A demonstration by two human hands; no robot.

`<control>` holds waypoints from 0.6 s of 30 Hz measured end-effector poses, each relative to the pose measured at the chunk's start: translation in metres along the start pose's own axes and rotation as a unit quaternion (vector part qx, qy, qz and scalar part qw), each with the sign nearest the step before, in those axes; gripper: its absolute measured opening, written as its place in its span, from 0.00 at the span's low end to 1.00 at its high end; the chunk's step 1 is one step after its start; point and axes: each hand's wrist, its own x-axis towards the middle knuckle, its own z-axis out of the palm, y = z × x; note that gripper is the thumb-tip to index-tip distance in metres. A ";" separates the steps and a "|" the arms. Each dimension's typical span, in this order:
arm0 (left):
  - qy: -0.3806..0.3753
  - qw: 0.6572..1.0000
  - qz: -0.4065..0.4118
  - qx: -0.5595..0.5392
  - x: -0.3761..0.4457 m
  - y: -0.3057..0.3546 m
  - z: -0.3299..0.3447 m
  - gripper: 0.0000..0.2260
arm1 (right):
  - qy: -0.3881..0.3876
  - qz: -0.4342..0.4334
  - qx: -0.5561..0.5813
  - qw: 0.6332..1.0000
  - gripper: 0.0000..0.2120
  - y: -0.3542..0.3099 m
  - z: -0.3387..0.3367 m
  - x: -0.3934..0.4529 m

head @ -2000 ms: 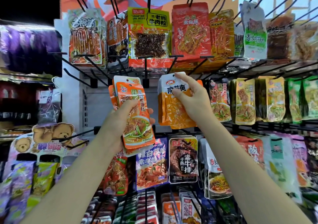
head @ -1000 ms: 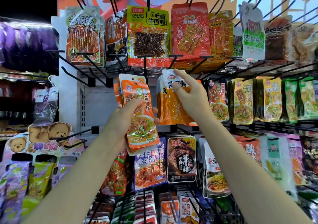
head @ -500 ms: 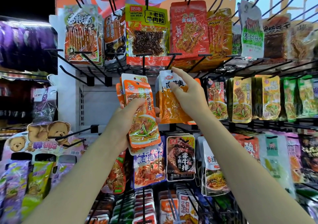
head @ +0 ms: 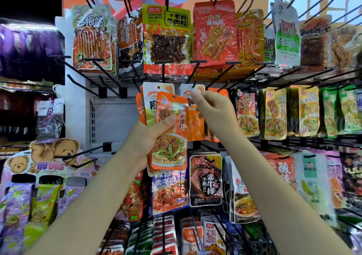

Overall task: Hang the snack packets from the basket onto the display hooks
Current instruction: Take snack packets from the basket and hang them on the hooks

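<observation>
My left hand [head: 148, 139] grips a fanned stack of orange snack packets [head: 170, 143], thumb across the front one, in front of the rack's middle row. Just to the right, my right hand [head: 213, 113] pinches the white top of an orange-and-white packet [head: 194, 121] with curled fingers. That packet's hang hole sits at the tip of a black display hook [head: 196, 72], and the packet hangs below it. The basket is out of view.
Rows of black hooks carry hanging packets above, right and below, such as a yellow vegetarian meat packet [head: 167, 37] and a black packet [head: 205, 180]. Several bare hooks [head: 98, 78] jut out at the left. Bear-printed boxes [head: 45, 160] stand lower left.
My right hand has lifted its packet's top up to the hook tip. My left hand with its stack has shifted right and slightly up, closer to the right hand.
</observation>
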 end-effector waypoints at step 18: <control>-0.010 1.000 -0.011 0.004 0.004 0.003 0.031 0.15 | 0.089 0.064 0.178 0.978 0.15 0.035 -0.055 0.003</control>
